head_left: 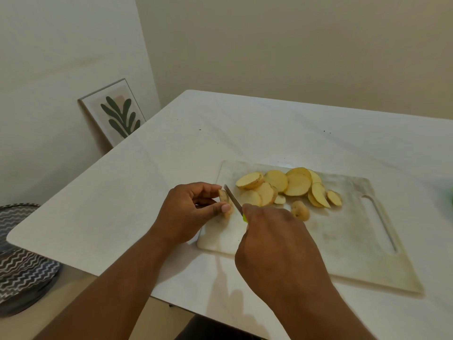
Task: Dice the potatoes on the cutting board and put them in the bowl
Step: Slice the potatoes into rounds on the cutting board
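Note:
A white cutting board [343,241] lies on the white table [152,187]. Several round potato slices [282,186] are spread over its far half, and a small potato end piece [301,211] lies just in front of them. At the board's left edge my left hand [193,209] pinches a small potato piece [224,198] between thumb and fingers. My right hand [274,244] grips a knife with a green handle; its blade [232,198] rests against that piece. A green blur [449,200] shows at the right frame edge; I cannot tell what it is.
A framed leaf print [115,111] leans against the wall left of the table. Zigzag-patterned cushions [22,261] lie low at the left. The table's rounded near-left corner [14,238] is close to them.

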The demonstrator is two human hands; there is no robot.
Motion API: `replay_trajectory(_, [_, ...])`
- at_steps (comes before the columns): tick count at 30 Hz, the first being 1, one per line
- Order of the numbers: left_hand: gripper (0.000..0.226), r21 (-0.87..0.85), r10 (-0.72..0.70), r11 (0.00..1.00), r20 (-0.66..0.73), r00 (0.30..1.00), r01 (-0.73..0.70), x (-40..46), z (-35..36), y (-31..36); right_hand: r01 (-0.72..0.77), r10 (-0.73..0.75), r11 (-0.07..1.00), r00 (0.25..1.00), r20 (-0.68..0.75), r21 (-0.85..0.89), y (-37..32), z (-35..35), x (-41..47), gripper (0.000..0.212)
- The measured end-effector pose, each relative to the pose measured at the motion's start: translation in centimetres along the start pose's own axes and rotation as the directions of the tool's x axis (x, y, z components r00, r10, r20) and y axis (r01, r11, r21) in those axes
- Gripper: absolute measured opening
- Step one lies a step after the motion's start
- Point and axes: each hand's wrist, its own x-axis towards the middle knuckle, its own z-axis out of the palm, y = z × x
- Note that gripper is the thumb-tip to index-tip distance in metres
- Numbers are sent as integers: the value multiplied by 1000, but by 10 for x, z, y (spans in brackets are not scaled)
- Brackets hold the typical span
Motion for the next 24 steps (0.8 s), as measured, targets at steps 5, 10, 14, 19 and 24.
replay_trajectory(5, [56, -11, 17, 1000, 14, 1000, -17, 1, 1, -2, -3, 5, 999, 998, 56, -32, 0, 6, 8, 29])
replay_trajectory(10, [61, -6, 43, 999, 6, 999, -43, -1, 3, -2, -3, 7, 999, 994, 109, -36, -2, 20, 23, 24])
replay_trajectory(14, [55, 2, 50, 999, -2, 999, -50, -1, 3, -1, -19, 20, 1000, 993, 112, -16, 0, 30, 23, 30])
replay_trajectory(19, [59, 11, 77, 997, -1, 997, -77, -2, 3, -1, -4, 8, 1000, 986, 166, -27, 0, 23, 23, 30])
replay_trajectory(24, [62, 14, 88, 996, 11, 996, -88, -5, 4, 0, -12, 18, 999, 987, 162, -37, -2, 23, 12, 33])
